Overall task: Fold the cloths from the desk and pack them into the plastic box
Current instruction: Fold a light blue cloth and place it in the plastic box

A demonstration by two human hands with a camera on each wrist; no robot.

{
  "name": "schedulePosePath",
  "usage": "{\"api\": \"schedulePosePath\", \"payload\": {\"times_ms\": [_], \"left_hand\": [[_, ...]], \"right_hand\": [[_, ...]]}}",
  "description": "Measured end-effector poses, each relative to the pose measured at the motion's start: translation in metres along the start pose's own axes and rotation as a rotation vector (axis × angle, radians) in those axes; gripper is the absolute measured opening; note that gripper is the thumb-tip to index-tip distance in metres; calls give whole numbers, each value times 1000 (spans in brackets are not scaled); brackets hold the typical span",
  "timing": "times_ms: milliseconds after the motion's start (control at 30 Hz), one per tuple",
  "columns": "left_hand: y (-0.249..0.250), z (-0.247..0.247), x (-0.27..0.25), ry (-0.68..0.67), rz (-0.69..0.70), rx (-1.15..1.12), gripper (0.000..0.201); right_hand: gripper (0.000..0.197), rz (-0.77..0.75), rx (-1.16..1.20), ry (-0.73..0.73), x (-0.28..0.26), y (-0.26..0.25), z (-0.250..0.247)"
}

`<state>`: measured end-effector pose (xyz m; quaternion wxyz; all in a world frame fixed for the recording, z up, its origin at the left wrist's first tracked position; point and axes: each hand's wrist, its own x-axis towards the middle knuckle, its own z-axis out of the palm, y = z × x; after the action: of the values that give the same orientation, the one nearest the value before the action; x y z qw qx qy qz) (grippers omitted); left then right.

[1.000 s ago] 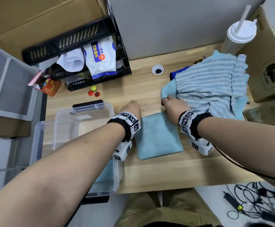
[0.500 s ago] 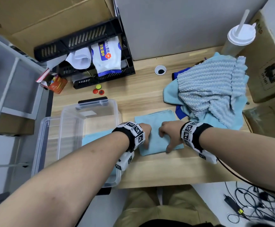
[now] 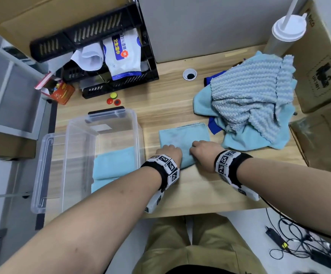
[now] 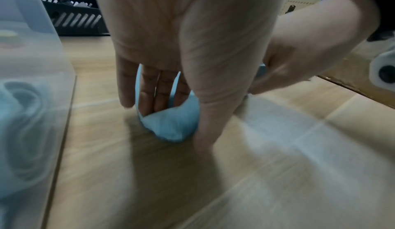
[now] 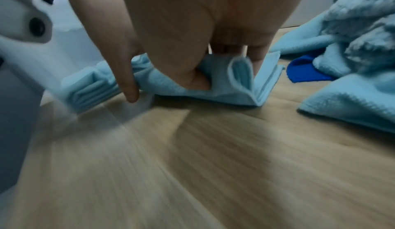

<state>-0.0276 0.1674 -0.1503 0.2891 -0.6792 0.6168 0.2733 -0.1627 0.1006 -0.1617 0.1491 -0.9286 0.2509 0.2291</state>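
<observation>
A folded light-blue cloth (image 3: pixel 182 135) lies on the wooden desk (image 3: pixel 180 107) just right of the clear plastic box (image 3: pixel 119 119). My left hand (image 3: pixel 170 153) pinches its near left edge (image 4: pixel 171 126), thumb below and fingers above. My right hand (image 3: pixel 202 149) pinches the near right edge (image 5: pixel 224 84), lifting the layers slightly. Another folded light-blue cloth (image 3: pixel 113 163) lies inside the box. A heap of unfolded cloths (image 3: pixel 253 103), striped light blue on plain light blue and dark blue, sits at the right.
A black crate (image 3: pixel 109 52) with wipes stands at the back left. Small coloured discs (image 3: pixel 113 99) lie behind the box. A lidded cup with a straw (image 3: pixel 285 30) and cardboard boxes (image 3: pixel 322 62) border the right side. A cable hole (image 3: pixel 189 74) is in the desk.
My right hand left the cloth heap and my left hand came down from the cloth's far corner. Both now grip the folded cloth's near edge.
</observation>
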Motion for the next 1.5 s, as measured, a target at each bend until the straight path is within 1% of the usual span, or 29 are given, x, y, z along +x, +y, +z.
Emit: {"api": "schedulePosePath", "payload": {"times_ms": [100, 167, 267, 333, 400, 433, 500, 533, 567, 600, 667, 733, 767, 833, 867, 900, 933, 1000, 1067, 1167, 1233, 1333, 1367, 1400, 1467, 1500], "left_hand": [[-6, -10, -4, 16, 7, 7, 30], [-13, -21, -7, -1, -25, -71, 21], [-23, -33, 0, -12, -39, -198, 28], [-27, -37, 7, -15, -50, -203, 26], [-28, -38, 14, -16, -74, -199, 24], [-29, -38, 18, -21, -79, -196, 26], [-31, -38, 26, -35, -72, -188, 28], [-32, -40, 29, -40, -67, -187, 26], [-33, -42, 32, -39, -68, -187, 22], [-34, -45, 35, -41, -77, -191, 18], [-37, -49, 40, -29, -111, -217, 17], [-40, -54, 47, -46, -144, -237, 26], [-42, -55, 49, -61, -137, -233, 27], [-44, -59, 51, -110, -119, -207, 13], [-45, -58, 54, -117, -112, -194, 17], [-46, -55, 57, -102, -115, -187, 29], [-47, -53, 58, -56, -125, -208, 37], [-48, -53, 60, 58, -83, -222, 42], [-47, -60, 63, 82, -6, -216, 44], [-46, -70, 66, 12, 12, -152, 47], [-46, -71, 66, 20, 28, -128, 45], [-44, -70, 68, 64, 149, -107, 38], [-42, -71, 67, 47, 189, -77, 36], [-41, -73, 66, 2, 212, -49, 34], [-38, -76, 67, -64, 237, -28, 30], [-38, -79, 68, -93, 242, -41, 31]], "right_hand": [[19, 109, 126, -63, 5, 4, -11], [21, 144, 180, -118, 9, 10, -20], [32, 157, 299, -137, 12, 19, -34], [41, 153, 365, -142, 13, 23, -42], [50, 140, 345, -158, 15, 26, -47], [46, 136, 317, -163, 17, 27, -46], [22, 149, 309, -142, 25, 32, -43], [13, 159, 324, -125, 27, 34, -42], [10, 173, 339, -113, 30, 36, -43], [11, 184, 366, -100, 34, 39, -43], [20, 214, 415, -63, 39, 45, -41], [31, 232, 460, -25, 46, 52, -39], [32, 224, 453, -30, 48, 54, -38], [35, 198, 379, -106, 49, 56, -39], [38, 193, 331, -154, 50, 57, -39], [42, 189, 285, -184, 50, 56, -40], [45, 184, 237, -190, 51, 56, -38], [47, 167, 132, -147, 54, 55, -33], [40, 164, 69, -102, 56, 54, -29], [30, 128, 83, -76, 58, 54, -30], [24, 108, 123, -74, 58, 54, -31], [18, 101, 147, -72, 57, 55, -29], [17, 101, 155, -66, 56, 55, -28], [17, 102, 168, -63, 56, 55, -28], [18, 109, 187, -71, 56, 56, -28], [19, 114, 188, -76, 56, 57, -28]]}}
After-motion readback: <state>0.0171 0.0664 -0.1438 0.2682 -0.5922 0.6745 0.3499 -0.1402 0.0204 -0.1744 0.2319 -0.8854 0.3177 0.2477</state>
